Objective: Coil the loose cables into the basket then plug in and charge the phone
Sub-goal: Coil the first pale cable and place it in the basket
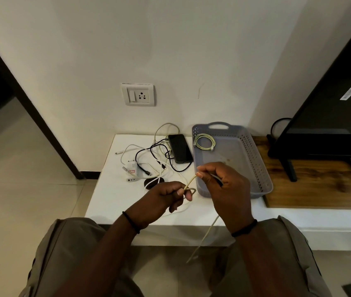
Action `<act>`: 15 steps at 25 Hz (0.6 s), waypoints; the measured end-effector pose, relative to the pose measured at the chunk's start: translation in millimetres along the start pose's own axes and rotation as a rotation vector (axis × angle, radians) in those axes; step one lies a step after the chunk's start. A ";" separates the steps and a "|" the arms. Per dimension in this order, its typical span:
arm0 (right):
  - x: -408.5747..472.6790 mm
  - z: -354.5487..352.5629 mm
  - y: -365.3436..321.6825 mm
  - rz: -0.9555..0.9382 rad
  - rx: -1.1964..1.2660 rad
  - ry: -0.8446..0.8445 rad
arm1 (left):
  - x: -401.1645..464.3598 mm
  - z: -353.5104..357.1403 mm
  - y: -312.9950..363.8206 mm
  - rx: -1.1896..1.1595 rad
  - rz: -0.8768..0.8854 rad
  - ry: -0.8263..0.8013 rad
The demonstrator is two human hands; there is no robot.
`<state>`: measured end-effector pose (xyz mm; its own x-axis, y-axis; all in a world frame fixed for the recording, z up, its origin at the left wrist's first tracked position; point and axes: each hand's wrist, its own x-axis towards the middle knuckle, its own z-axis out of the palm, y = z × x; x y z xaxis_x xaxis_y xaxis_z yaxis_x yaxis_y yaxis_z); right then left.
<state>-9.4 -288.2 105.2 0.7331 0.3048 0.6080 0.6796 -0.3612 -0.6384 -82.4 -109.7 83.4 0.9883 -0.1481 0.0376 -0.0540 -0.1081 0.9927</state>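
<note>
In the basket (256, 159): one coiled cable (205, 142) done | your hands pinch a beige cable (190, 181) mid-coil | tangle (155, 159) left on tabletop (110, 194); phone (180, 148) unplugged.

Cream plastered wall (170, 39), dim warm light. White switch-and-socket plate (138, 94) was set low on it. Dark door frame (26, 108) slanted down at left to pale tiled floor (20, 189). White low ledge (114, 198) stood against the wall; wooden top (312, 185) adjoined at right, carrying a black television (331, 112) on a stand.
</note>
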 end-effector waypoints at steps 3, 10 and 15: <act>4.7 -3.2 7.9 0.142 0.149 -0.041 | -4.6 -4.5 11.6 -0.544 -0.053 0.026; -28.6 19.2 36.3 0.484 0.344 -0.315 | 3.4 -30.6 34.8 -1.115 0.118 0.356; -41.5 35.6 10.9 0.323 0.049 -0.523 | 6.3 -31.8 34.1 -0.996 0.153 0.497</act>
<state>-31.6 -273.4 56.2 0.8090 0.5829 0.0765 0.4123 -0.4698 -0.7805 -73.5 -83.0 121.1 0.9404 0.3398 -0.0120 -0.2612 0.7446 0.6143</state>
